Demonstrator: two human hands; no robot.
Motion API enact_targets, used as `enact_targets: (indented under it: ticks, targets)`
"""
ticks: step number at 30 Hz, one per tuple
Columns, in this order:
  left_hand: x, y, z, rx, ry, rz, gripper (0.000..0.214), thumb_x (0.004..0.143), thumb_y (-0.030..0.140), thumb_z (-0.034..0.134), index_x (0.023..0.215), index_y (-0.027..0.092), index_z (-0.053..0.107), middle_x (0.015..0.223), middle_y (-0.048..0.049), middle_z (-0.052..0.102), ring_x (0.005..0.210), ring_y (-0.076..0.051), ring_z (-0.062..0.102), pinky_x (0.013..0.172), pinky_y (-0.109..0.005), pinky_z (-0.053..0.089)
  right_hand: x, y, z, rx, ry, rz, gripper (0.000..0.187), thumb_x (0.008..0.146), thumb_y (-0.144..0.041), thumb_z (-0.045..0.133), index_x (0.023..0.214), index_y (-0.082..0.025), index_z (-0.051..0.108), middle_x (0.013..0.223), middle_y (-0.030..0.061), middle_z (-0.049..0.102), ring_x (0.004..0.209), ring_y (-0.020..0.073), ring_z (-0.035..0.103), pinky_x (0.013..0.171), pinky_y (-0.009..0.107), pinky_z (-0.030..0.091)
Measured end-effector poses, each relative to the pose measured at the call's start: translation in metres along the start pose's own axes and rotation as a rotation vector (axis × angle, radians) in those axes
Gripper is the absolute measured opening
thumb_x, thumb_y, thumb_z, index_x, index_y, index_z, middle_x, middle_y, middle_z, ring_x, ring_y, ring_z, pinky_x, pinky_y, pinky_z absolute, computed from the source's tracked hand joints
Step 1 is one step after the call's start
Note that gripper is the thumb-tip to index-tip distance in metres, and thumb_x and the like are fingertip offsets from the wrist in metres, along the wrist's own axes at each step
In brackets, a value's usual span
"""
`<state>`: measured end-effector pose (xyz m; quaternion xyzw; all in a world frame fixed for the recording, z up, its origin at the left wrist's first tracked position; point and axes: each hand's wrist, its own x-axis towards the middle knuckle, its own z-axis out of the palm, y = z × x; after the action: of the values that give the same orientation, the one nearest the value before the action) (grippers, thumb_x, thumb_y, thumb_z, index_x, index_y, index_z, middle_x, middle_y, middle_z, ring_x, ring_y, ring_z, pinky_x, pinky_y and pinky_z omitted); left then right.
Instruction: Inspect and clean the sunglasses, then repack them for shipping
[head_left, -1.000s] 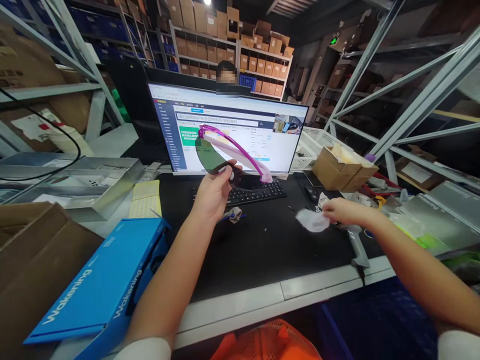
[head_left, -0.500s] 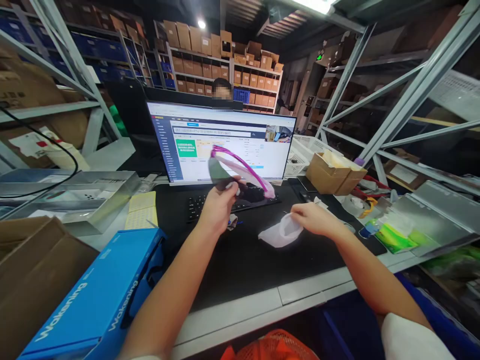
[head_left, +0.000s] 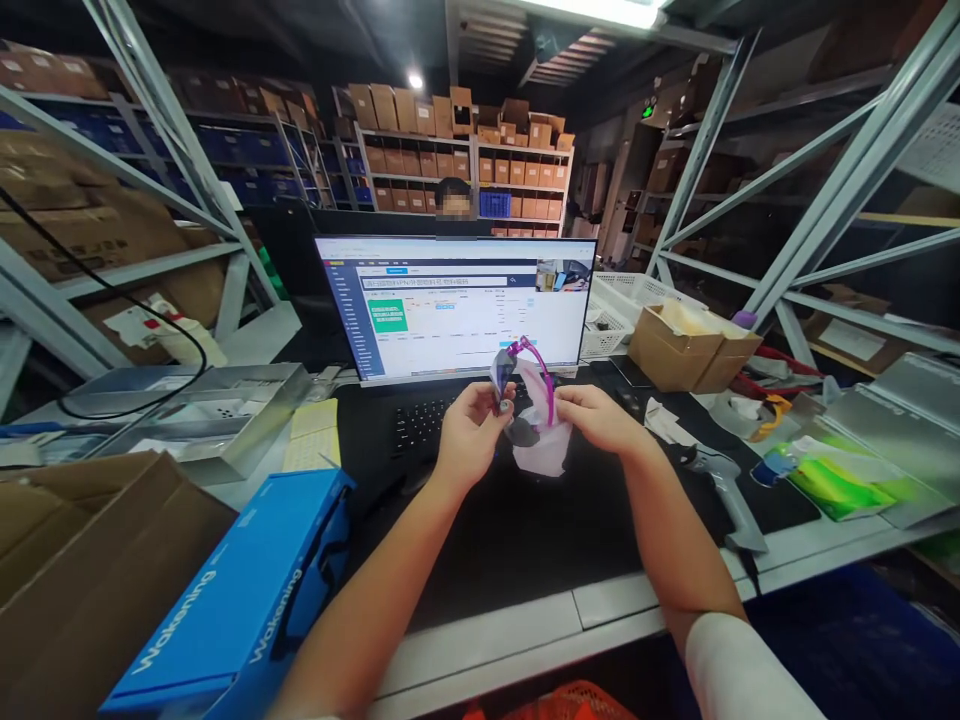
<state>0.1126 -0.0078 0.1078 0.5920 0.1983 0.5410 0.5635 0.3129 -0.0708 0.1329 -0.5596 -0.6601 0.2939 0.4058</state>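
My left hand (head_left: 478,428) pinches a pair of sunglasses (head_left: 504,374) by the front, over the black mat in front of the monitor. Its lenses are dark, and a shiny purple temple arm curves off to the right. In my right hand (head_left: 596,412) the fingers close on a thin white pouch (head_left: 541,452), which hangs down just behind and below the glasses. The purple arm passes close to my right fingertips; whether they touch it I cannot tell.
A lit monitor (head_left: 457,310) stands behind a black keyboard (head_left: 420,428). At left are a blue box (head_left: 232,590), an open carton (head_left: 97,540) and yellow label sheets (head_left: 311,433). To the right lie a barcode scanner (head_left: 729,490) and a green packet (head_left: 840,480). Someone's head shows beyond the monitor.
My left hand has brought the sunglasses lower and turned them. My right hand has moved up and inward with the pouch, so both hands now meet. The head view has shifted slightly.
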Motion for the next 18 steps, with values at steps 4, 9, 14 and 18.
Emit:
enact_targets:
  ticks: [4, 9, 14, 18]
  targets:
    - [0.002, -0.012, 0.004, 0.009, -0.082, -0.073, 0.029, 0.073, 0.032, 0.083, 0.093, 0.019, 0.068, 0.096, -0.0060, 0.073, 0.096, -0.022, 0.068, 0.089, -0.033, 0.050, 0.007, 0.008, 0.011, 0.121, 0.057, -0.036, 0.027, 0.089, -0.036, 0.049, 0.069, -0.019, 0.057, 0.062, -0.0022, 0.053, 0.058, 0.0139, 0.049, 0.057, 0.027, 0.036]
    - [0.003, -0.027, 0.013, -0.238, -0.049, -0.149, 0.034, 0.070, 0.035, 0.086, 0.093, 0.021, 0.066, 0.097, -0.0023, 0.071, 0.093, -0.019, 0.070, 0.090, -0.031, 0.050, 0.016, 0.015, 0.016, 0.295, 0.132, -0.053, 0.033, 0.088, -0.044, 0.054, 0.064, -0.021, 0.051, 0.059, -0.0021, 0.049, 0.057, 0.0139, 0.046, 0.057, 0.028, 0.035]
    - [0.007, -0.031, 0.017, -0.332, 0.151, -0.138, 0.038, 0.064, 0.032, 0.088, 0.091, 0.022, 0.063, 0.101, -0.0009, 0.071, 0.085, -0.017, 0.071, 0.086, -0.032, 0.053, 0.016, 0.017, 0.016, 0.264, 0.204, -0.082, 0.034, 0.092, -0.050, 0.053, 0.076, -0.020, 0.056, 0.067, -0.0014, 0.054, 0.064, 0.0154, 0.052, 0.063, 0.028, 0.040]
    - [0.011, -0.034, 0.014, -0.307, 0.307, 0.034, 0.041, 0.063, 0.034, 0.091, 0.091, 0.021, 0.064, 0.104, -0.0027, 0.072, 0.092, -0.018, 0.072, 0.088, -0.031, 0.053, 0.010, 0.014, 0.026, -0.062, 0.610, -0.216, 0.027, 0.092, -0.047, 0.056, 0.086, -0.020, 0.058, 0.084, 0.0016, 0.060, 0.080, 0.0180, 0.055, 0.074, 0.030, 0.041]
